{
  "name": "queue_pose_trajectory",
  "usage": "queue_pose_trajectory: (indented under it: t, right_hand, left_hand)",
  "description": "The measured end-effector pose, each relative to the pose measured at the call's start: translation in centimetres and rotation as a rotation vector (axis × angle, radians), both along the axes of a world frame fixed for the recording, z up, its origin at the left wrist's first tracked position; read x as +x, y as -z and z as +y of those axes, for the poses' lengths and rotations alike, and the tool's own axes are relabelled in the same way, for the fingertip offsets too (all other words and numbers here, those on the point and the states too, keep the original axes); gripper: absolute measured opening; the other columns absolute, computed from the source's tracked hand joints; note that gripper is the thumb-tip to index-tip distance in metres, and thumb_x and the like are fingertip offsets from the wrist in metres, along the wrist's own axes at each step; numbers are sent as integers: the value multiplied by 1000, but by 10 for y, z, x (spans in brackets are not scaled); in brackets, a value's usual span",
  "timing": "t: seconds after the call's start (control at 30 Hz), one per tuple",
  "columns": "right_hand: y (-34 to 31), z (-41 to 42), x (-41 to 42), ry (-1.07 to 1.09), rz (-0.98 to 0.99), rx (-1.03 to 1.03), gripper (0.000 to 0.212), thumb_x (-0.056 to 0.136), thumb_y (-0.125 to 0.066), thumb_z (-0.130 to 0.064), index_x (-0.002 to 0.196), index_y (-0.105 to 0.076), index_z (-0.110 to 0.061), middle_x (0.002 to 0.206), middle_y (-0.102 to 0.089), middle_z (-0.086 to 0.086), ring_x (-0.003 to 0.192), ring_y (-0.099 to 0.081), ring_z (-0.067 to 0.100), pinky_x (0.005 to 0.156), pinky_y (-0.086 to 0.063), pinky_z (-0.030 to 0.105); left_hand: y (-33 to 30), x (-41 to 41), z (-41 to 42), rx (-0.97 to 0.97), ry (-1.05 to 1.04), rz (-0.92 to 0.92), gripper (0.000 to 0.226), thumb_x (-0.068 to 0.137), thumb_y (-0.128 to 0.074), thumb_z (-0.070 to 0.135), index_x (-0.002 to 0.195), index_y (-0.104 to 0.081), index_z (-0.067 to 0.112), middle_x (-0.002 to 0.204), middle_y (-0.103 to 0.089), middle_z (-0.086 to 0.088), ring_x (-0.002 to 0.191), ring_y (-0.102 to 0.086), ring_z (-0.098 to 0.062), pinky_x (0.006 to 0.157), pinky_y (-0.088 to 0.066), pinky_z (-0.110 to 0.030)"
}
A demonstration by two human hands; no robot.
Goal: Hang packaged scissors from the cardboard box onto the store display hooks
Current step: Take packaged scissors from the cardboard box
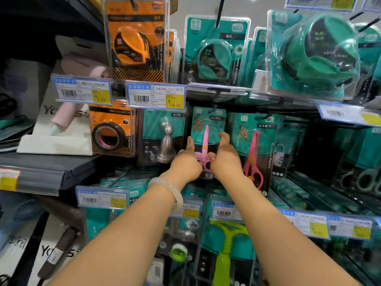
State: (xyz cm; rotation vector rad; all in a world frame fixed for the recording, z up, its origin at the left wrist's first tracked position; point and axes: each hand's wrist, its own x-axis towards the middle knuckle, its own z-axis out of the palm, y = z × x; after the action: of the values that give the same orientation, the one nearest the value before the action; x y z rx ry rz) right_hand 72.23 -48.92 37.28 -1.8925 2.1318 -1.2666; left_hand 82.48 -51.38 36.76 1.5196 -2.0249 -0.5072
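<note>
The scissors pack (207, 139) hung on a display hook (214, 109), just left of a second pink scissors pack (254, 153) and below the 14.50 price tag (156, 97). The left hand (186, 162) and right hand (224, 157) each curled their grip on its lower edges.

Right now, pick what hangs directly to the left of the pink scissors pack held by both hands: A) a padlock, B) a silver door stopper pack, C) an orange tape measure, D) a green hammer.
B. The silver door stopper pack hangs just left of the pink scissors pack, which the left hand and right hand hold at its sides.
</note>
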Motion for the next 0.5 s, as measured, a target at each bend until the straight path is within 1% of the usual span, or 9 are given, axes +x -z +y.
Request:
queue_pose_trajectory:
  t: [0.07, 0.1, 0.17, 0.2, 0.23, 0.27, 0.33, 0.4, 0.5]
  right_hand:
    - [-1, -2, 0, 39, 126, 107, 74, 90, -50, -3, 150, -7, -15, 134, -43, 20, 113, -54, 34, 87, -45, 39]
    - [-1, 0, 1, 46, 191, 176, 74, 89, -52, -3, 149, -10, -14, 134, -42, 20, 115, -52, 36, 89, -45, 40]
    - [4, 9, 0, 15, 295, 242, 60, 88, -53, -4, 143, -29, -10, 132, -44, 20, 116, -50, 36, 92, -44, 38]
    - [5, 17, 1, 1, 350, 244, 51, 88, -53, -4, 137, -38, -8, 130, -47, 20, 114, -51, 36, 90, -44, 37]
    - [8, 27, 1, -12, 401, 231, 43, 89, -53, -5, 132, -45, -6, 127, -49, 20, 112, -52, 36, 88, -44, 36]
    - [8, 38, 1, -28, 445, 206, 38, 90, -52, -6, 128, -48, -4, 125, -50, 20, 111, -52, 35, 87, -43, 36]
    - [8, 64, 1, -41, 500, 142, 33, 90, -52, -5, 123, -51, -5, 123, -50, 17, 111, -52, 35, 83, -42, 35]
    - [7, 92, -6, -30, 522, 66, 32, 87, -53, -3, 119, -53, -8, 121, -51, 14, 112, -52, 34, 78, -42, 36]
    - [16, 137, -32, 3, 517, 22, 32, 84, -56, -7, 115, -54, -13, 118, -53, 11, 111, -52, 33, 81, -45, 37]
  left_hand:
    - [-5, -5, -4, 67, -20, -120, 85, 93, -52, 9, 151, 10, 22, 149, -30, -18, 118, -52, -31, 84, -48, -33]
    - [-6, -6, -2, 66, -26, -179, 80, 93, -51, 9, 152, 2, 19, 148, -30, -18, 120, -51, -32, 88, -48, -35]
    - [-2, -3, 12, -28, -36, -277, 62, 92, -52, 11, 147, -24, 11, 143, -30, -20, 121, -48, -35, 96, -45, -38]
    - [1, -1, 21, -97, -54, -314, 55, 92, -53, 13, 142, -32, 8, 141, -31, -20, 122, -46, -36, 97, -43, -41]
    - [4, 2, 33, -162, -80, -349, 52, 92, -55, 16, 139, -36, 7, 141, -31, -20, 125, -42, -37, 99, -40, -43]
    - [5, 4, 46, -219, -103, -390, 52, 91, -56, 18, 139, -37, 7, 143, -29, -19, 129, -36, -38, 101, -37, -44]
    - [3, 2, 72, -311, -118, -461, 55, 91, -55, 21, 141, -34, 10, 148, -26, -17, 135, -28, -36, 106, -31, -46]
    - [0, -6, 98, -401, -88, -475, 53, 90, -55, 19, 139, -35, 12, 145, -30, -16, 133, -28, -35, 106, -30, -45]
    - [4, -28, 138, -470, -26, -482, 51, 89, -56, 20, 136, -37, 14, 141, -34, -15, 131, -32, -34, 104, -32, -44]
